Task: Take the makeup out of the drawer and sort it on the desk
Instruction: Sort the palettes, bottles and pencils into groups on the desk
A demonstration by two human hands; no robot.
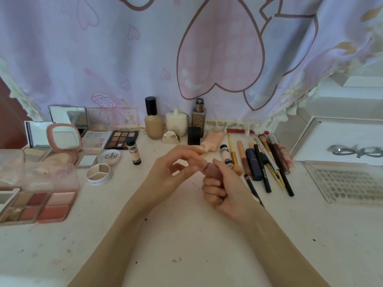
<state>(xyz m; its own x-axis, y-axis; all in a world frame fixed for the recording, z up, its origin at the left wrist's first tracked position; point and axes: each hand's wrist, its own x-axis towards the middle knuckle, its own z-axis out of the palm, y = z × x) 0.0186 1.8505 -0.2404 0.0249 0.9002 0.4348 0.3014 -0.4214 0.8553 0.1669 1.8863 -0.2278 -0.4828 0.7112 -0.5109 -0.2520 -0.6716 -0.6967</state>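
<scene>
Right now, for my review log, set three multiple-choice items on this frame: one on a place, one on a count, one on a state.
1. Where do the pencils and brushes lie?
A. right of the hands
B. left of the hands
C. on the palettes

2. How many sections has the round concealer pot?
A. two
B. three
C. five

3. What does the right hand do?
A. lies flat
B. points
C. grips a mauve tube

Answers: 1 A, they lie in a row toward the white drawer unit. 2 B, three wedges show. 3 C, fingers curl round it; the left hand touches its tip.
</scene>
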